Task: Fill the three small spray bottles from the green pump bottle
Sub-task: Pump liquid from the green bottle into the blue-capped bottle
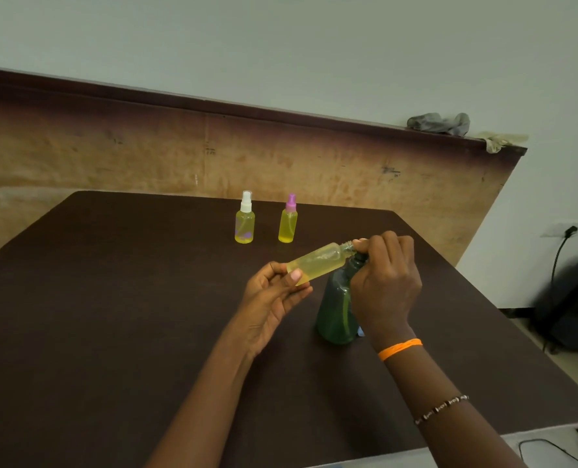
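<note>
Tilting the uncapped spray bottle [318,261] is your left hand [274,298], at centre frame; thumb and fingers pinch its base end. Its long axis runs from lower left up to upper right, with the open threaded neck touching or just beside the pump nozzle under your right hand [384,282].

Your right hand curls over the pump head of the green pump bottle [336,309], which stands upright on the dark table [112,298], right of centre. The nozzle tip is hidden by your fingers, so I can't tell whether it sits inside the neck.

The tilted bottle already looks mostly full of yellow liquid, likely near done. Keep the neck under the nozzle; the right hand is nearer the mouth.

The white-capped bottle [244,219] and pink-capped bottle [288,220] stand capped, yellow-filled, above centre, well apart from both hands.
</note>
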The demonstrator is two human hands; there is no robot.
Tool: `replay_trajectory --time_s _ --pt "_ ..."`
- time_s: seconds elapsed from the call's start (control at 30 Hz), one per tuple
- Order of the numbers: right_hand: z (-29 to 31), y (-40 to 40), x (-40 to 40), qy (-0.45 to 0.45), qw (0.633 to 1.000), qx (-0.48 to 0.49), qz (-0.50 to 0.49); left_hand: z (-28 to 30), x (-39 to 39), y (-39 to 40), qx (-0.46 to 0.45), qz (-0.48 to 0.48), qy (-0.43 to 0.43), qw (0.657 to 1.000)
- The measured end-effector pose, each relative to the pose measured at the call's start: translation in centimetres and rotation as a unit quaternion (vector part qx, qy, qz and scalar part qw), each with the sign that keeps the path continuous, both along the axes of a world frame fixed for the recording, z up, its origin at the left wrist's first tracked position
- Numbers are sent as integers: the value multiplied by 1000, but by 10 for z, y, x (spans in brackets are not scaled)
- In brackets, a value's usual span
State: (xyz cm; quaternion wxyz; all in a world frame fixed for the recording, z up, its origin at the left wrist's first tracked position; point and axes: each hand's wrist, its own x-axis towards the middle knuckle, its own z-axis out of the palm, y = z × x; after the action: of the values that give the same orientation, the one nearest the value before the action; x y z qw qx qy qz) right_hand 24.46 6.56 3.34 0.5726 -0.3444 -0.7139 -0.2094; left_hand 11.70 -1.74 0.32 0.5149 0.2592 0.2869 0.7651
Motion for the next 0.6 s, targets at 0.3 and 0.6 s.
replay_trajectory --time_s 0.3,0.6 --pt "18 3 1 -15 999 28 16 2 2 0 -6 -7 -6 1000" --pt "14 0 3 -28 999 27 15 1 2 0 -2 -4 -13 1000"
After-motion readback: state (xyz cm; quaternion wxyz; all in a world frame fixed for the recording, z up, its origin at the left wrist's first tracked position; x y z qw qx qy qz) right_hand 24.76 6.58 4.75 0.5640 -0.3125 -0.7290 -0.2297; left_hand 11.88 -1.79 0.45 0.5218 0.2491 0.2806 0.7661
